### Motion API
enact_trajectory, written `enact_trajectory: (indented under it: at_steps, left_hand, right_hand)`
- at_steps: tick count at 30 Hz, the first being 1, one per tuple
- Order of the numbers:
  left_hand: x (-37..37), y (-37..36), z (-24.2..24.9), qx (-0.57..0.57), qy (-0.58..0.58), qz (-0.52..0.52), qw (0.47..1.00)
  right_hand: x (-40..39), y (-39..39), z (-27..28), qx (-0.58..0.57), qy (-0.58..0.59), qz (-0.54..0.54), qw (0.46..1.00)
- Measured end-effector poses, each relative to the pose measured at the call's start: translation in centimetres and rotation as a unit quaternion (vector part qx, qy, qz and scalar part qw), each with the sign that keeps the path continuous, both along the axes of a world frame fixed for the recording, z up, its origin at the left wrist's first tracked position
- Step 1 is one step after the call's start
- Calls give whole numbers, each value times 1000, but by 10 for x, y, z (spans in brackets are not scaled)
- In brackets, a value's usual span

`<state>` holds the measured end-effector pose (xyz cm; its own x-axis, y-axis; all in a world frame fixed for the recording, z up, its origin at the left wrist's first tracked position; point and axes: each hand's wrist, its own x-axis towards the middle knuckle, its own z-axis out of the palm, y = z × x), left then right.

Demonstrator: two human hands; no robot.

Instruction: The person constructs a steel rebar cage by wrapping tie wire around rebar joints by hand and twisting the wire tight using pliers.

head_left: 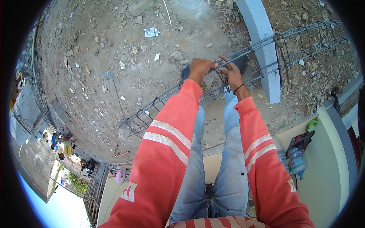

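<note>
A long rebar cage (307, 52) of thin steel bars, tied with square stirrups, runs diagonally across the view at about shin height. My left hand (201, 69) is closed at the cage's upper bar, its fingertips pinched near a stirrup. Right beside it, my right hand (231, 76) has its fingers bent around the same bar and stirrup, the index finger reaching over the top. Any tie wire between the fingertips is too small to make out. To the right, the cage crosses a pale grey beam (262, 38). Behind the bars my dark shoes (240, 62) are partly hidden.
Rubble and stone chips cover the dirt ground (114, 45). A hammer-like tool (121, 154) lies at lower left. Large water bottles (297, 162) and a green bowl (312, 125) stand by the wall at right. Other people (67, 146) are far off at left.
</note>
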<state>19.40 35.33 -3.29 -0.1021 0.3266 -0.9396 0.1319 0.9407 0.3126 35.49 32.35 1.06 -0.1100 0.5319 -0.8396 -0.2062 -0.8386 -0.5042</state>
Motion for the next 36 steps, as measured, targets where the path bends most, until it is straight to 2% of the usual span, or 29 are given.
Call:
enact_trajectory:
  at_steps: [1, 3, 4, 6, 7, 9, 13, 15, 16, 18, 22, 24, 25, 27, 31, 34, 36]
  left_hand:
    - [-1, -3, -3, -3, 2, -1, 1000]
    - [1, 1, 4, 8, 25, -15, 1000]
    - [2, 1, 9, 7, 22, -16, 1000]
    - [4, 1, 33, 62, 40, -55, 996]
    - [7, -1, 42, 63, 39, -55, 996]
    - [10, -5, 51, 126, 72, -43, 988]
    - [13, -6, 58, 110, 73, -23, 991]
    - [12, -6, 63, 107, 65, -15, 992]
    - [12, -7, 64, 107, 65, -12, 992]
    - [12, -17, 56, 157, 34, 14, 987]
    - [4, -36, 49, 235, -13, 8, 972]
    - [9, -37, 61, 303, 58, -23, 951]
    - [12, -36, 64, 304, 56, -18, 951]
    - [14, -40, 66, 364, 129, -79, 919]
    - [10, -46, 67, 401, 103, -55, 909]
    - [-1, -44, 63, 435, 78, -84, 893]
    - [-7, -39, 64, 398, 30, -106, 911]
  right_hand:
    - [0, 2, -8, -3, 2, -1, 1000]
    - [4, 8, -16, -2, -6, 126, 992]
    - [6, 6, -16, -3, -8, 126, 992]
    - [8, 6, -16, 126, -127, 231, 956]
    - [7, 3, -16, 126, -128, 232, 956]
    - [-2, -5, -18, 261, -313, 203, 890]
    - [-8, -14, -5, 190, -330, 191, 905]
    - [-12, -20, -2, 119, -271, 113, 949]
    - [-16, -22, 0, 121, -271, 115, 948]
    - [-24, -29, -1, 163, -263, -31, 950]
    - [-31, -32, 1, 157, -310, -3, 938]
    - [-28, -15, 19, 107, -381, 124, 910]
    - [-27, -7, 26, 110, -384, 128, 908]
    - [-29, 5, 36, 90, -448, 259, 851]
    - [-37, 9, 49, 67, -461, 274, 841]
    - [-34, -5, 41, 121, -473, 253, 835]
    - [-32, -9, 45, 126, -423, 219, 870]
